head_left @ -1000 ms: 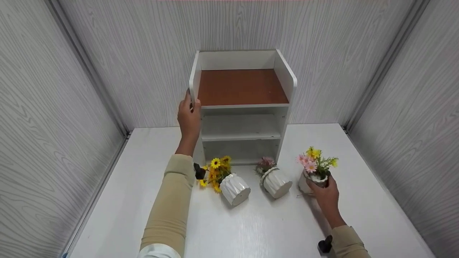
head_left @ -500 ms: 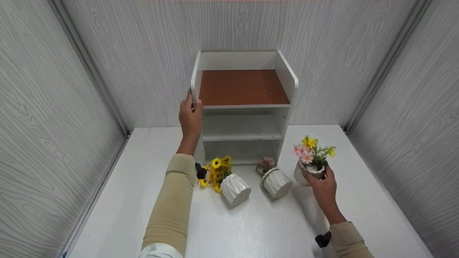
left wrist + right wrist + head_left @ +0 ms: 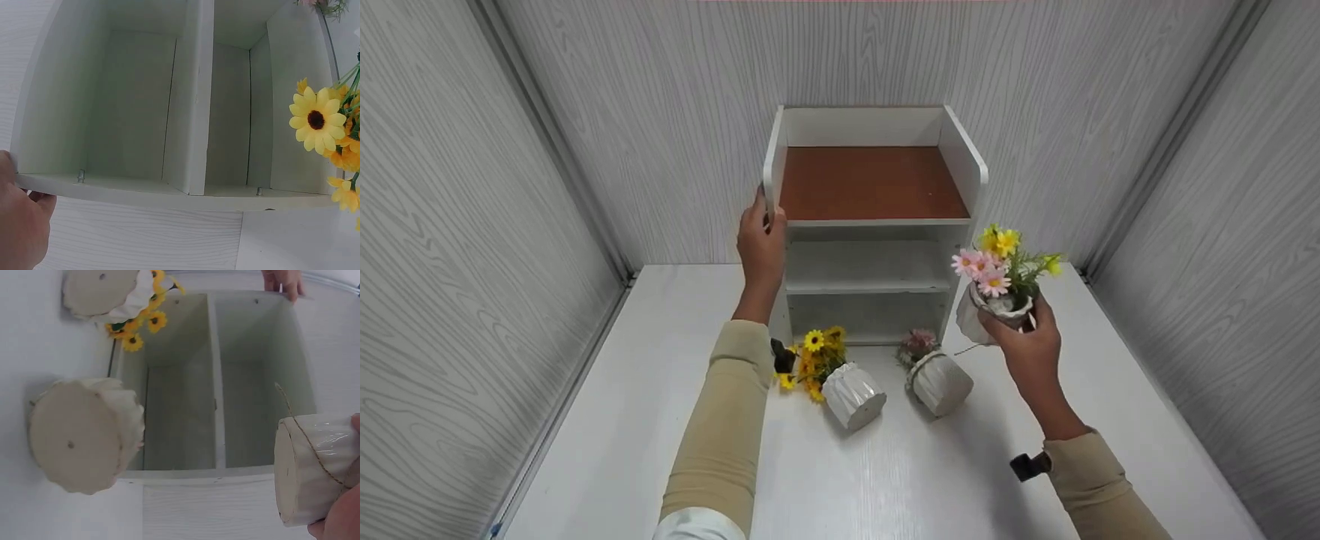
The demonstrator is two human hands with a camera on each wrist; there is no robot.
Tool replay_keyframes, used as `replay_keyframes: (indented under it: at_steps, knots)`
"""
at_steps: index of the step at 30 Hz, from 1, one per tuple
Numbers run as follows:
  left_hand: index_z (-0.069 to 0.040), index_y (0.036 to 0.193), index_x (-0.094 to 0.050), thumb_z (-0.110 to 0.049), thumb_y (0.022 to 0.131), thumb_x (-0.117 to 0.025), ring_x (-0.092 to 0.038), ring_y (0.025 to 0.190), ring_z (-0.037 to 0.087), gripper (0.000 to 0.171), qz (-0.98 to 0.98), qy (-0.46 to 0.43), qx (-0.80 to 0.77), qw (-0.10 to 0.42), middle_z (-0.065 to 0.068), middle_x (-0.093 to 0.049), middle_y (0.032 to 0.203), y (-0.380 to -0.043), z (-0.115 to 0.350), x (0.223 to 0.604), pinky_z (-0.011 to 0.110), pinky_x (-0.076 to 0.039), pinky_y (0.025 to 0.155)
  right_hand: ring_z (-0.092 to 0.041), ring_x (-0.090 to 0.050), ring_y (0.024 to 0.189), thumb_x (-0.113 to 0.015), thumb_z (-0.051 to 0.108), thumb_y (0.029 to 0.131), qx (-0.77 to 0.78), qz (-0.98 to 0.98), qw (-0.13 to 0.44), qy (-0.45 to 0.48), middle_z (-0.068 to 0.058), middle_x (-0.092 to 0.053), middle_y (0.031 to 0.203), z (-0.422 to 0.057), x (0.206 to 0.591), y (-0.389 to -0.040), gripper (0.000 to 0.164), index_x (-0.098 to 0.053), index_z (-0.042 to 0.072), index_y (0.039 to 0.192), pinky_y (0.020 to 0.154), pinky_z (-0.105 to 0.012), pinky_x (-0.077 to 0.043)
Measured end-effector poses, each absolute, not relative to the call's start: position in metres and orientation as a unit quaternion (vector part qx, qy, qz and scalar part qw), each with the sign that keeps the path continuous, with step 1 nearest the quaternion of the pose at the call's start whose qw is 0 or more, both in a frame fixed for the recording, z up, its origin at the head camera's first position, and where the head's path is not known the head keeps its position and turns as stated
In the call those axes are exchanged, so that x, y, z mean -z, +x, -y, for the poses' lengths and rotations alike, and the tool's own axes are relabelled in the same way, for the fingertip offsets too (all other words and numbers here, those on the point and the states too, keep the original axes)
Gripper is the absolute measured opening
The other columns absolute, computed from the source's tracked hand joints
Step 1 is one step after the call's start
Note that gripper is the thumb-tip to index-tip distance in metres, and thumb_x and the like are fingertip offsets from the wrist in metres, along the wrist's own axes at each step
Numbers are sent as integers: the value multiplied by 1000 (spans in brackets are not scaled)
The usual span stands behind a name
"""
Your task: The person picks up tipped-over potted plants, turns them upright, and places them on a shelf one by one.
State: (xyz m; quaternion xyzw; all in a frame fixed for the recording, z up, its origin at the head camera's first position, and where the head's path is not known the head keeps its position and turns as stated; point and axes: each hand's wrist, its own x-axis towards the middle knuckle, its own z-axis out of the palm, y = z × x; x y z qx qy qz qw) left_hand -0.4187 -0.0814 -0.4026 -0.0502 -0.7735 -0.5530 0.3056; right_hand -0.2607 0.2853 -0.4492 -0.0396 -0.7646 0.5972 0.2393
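Note:
My left hand [image 3: 762, 247] grips the left side panel of a small white shelf unit [image 3: 877, 223] with a brown top [image 3: 870, 180]. Thumb and fingers of my right hand [image 3: 1029, 364] hold a white flowerpot [image 3: 971, 319] with pink and yellow flowers, raised off the table to the right of the shelf. Its underside and a loose twine [image 3: 287, 400] show in the right wrist view. Two more white pots lie tipped over before the shelf: one with yellow flowers [image 3: 853, 396], one with dull pink flowers [image 3: 941, 382].
The shelf unit stands on a white table [image 3: 840, 487] against a grey wood-grain back wall [image 3: 660, 112]. Similar panels close in the left side [image 3: 472, 262] and right side [image 3: 1207, 262]. The middle shelf board [image 3: 866, 289] divides two open compartments.
My right hand has lifted the flowerpot with pink and yellow flowers from the table, upward and a little left, closer to the shelf. My left hand keeps its grip on the side panel.

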Motion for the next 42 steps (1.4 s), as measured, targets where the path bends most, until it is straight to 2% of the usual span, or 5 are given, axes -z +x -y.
replay_keyframes:
  at_steps: [10, 17, 26, 36, 42]
  knots:
    - [-21, 158, -35, -31, 107, -48, -56, 129, 21, 55, 772, -57, 555, 303, 10, -57, 134, -418, 82, 402, 39, -50, 104, -19, -34, 147, -83, 26, 84, -584, 766, 264, 40, -8, -39, 155, -254, 403, -281, 87, -36, 14, 156, 119, -42, -32]
    - [-23, 159, -33, -33, 107, -48, -55, 130, 19, 55, 771, -52, 563, 295, 8, -56, 135, -417, 82, 403, 37, -50, 104, -18, -44, 140, -84, 27, 82, -573, 763, 290, 72, -8, -44, 150, -237, 381, -305, 86, -39, 12, 154, 113, -41, -41]
    - [-22, 159, -32, -32, 107, -47, -54, 131, 20, 55, 769, -54, 567, 290, 8, -55, 136, -417, 80, 403, 36, -50, 104, -19, -46, 137, -85, 36, 81, -571, 767, 287, 55, -10, -45, 147, -223, 364, -329, 90, -38, 10, 154, 111, -38, -43]
    - [-24, 159, -33, -33, 107, -47, -55, 130, 20, 55, 769, -50, 568, 289, 8, -55, 136, -419, 80, 403, 38, -50, 103, -19, -49, 136, -86, 37, 79, -580, 760, 289, 55, -10, -47, 146, -212, 352, -345, 92, -39, 9, 153, 109, -36, -45]
    - [-20, 159, -33, -33, 107, -48, -55, 131, 24, 56, 771, -52, 564, 292, 12, -54, 138, -420, 81, 405, 39, -50, 104, -16, -52, 128, -86, 35, 80, -594, 746, 299, 44, -9, -50, 141, -209, 353, -360, 85, -43, 11, 150, 104, -36, -47]
